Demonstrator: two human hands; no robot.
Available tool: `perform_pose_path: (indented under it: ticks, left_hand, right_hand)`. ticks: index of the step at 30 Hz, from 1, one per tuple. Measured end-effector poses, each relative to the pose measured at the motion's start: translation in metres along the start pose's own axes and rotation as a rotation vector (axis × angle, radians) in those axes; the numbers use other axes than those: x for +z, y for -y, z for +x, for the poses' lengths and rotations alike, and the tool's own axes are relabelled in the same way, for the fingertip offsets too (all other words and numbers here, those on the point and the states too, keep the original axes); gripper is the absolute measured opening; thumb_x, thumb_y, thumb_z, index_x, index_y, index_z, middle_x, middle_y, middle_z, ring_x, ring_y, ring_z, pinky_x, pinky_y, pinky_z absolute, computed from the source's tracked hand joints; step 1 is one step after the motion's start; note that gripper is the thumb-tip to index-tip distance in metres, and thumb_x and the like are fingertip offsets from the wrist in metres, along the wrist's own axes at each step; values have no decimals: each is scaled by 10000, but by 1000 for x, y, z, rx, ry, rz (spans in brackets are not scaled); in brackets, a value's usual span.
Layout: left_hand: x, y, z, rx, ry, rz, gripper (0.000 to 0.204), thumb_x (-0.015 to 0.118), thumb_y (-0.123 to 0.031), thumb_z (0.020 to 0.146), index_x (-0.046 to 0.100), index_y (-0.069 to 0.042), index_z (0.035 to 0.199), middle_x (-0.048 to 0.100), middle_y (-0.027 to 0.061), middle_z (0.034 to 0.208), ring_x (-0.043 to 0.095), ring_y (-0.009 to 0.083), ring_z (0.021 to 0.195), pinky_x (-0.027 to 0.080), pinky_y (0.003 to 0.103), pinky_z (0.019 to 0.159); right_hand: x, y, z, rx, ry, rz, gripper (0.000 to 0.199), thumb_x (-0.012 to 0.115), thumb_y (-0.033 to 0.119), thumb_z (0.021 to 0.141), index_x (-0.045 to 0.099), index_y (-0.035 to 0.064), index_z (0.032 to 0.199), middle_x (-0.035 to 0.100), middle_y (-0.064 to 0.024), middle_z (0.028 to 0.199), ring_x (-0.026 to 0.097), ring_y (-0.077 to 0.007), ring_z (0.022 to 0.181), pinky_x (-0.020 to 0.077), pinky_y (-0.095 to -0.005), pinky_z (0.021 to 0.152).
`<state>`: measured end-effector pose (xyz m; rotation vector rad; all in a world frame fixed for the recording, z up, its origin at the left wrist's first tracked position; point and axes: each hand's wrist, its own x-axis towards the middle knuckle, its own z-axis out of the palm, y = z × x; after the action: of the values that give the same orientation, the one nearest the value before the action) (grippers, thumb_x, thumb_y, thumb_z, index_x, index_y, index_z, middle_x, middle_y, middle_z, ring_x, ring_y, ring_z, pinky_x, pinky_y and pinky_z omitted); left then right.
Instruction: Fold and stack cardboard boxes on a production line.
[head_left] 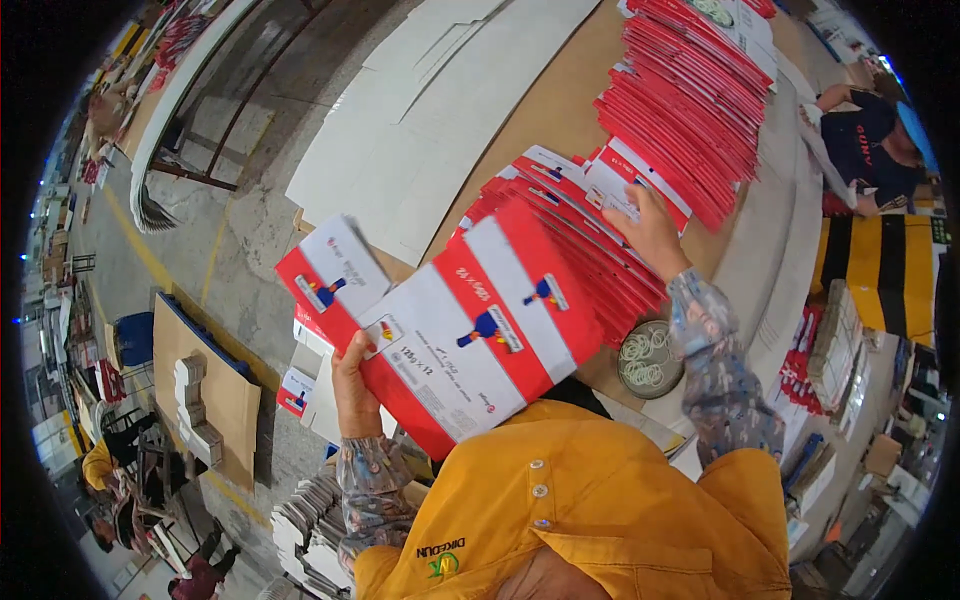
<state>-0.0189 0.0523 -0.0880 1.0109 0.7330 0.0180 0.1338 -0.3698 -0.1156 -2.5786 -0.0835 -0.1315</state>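
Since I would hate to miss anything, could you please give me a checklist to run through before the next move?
1. Left hand holding the carton: ok, gripped at its edge.
2. Only one piece in that hand: cannot tell, panels overlap.
3. Right hand at the stacked cartons: ok.
4. Right hand's grip closed on a piece: cannot tell.
5. Stacked cartons squared up: not ok, edges staggered.
6. Rubber bands in their dish: ok.

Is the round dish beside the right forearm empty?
Not empty: pale loops, apparently rubber bands, lie in the round dish, leaving some of its base bare.
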Motion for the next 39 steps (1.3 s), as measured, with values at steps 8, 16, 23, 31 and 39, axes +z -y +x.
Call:
perform_pose_path:
  ticks: [8, 16, 23, 31, 39]
  left_hand:
    - [-33, 10, 11, 5, -35, -48, 361, 685, -151, 820, 532, -21, 1120, 635, 108, 1024, 645, 231, 913, 562, 367, 781]
    - [-26, 2, 13, -17, -94, -25, 337, 687, -168, 819, 545, -29, 1091, 637, 95, 999, 643, 226, 914, 552, 362, 795]
    - [6, 0, 10, -90, -11, 95, 214, 711, -205, 748, 659, -65, 901, 623, -4, 837, 562, 121, 743, 442, 267, 747]
    - [57, -2, 18, -184, 231, -221, 369, 719, -176, 795, 563, -21, 1091, 642, 69, 945, 646, 185, 829, 557, 351, 738]
    - [93, 32, 37, -12, 128, -141, 239, 684, -162, 825, 593, -13, 989, 612, 49, 819, 585, 155, 696, 500, 316, 646]
  right_hand:
    - [18, -73, -13, 126, 605, -115, 910, 635, 628, 723, 385, 6, 1339, 408, -197, 1321, 388, -365, 1235, 375, -446, 997]
    - [15, -89, 3, -90, 661, -11, 744, 621, 465, 791, 394, 7, 1332, 452, -218, 1302, 428, -384, 1210, 382, -425, 992]
    - [-6, -90, 13, -56, 606, -81, 443, 470, 141, 864, 436, -32, 1270, 551, -299, 1144, 542, -421, 1068, 439, -463, 906]
    - [-70, -77, 54, -92, 384, -142, 192, 466, 74, 836, 529, -24, 990, 603, -263, 819, 596, -419, 765, 443, -473, 649]
    - [-68, 99, 21, -301, 140, -134, 233, 465, 70, 844, 494, 15, 1069, 586, -241, 855, 591, -421, 763, 454, -521, 654]
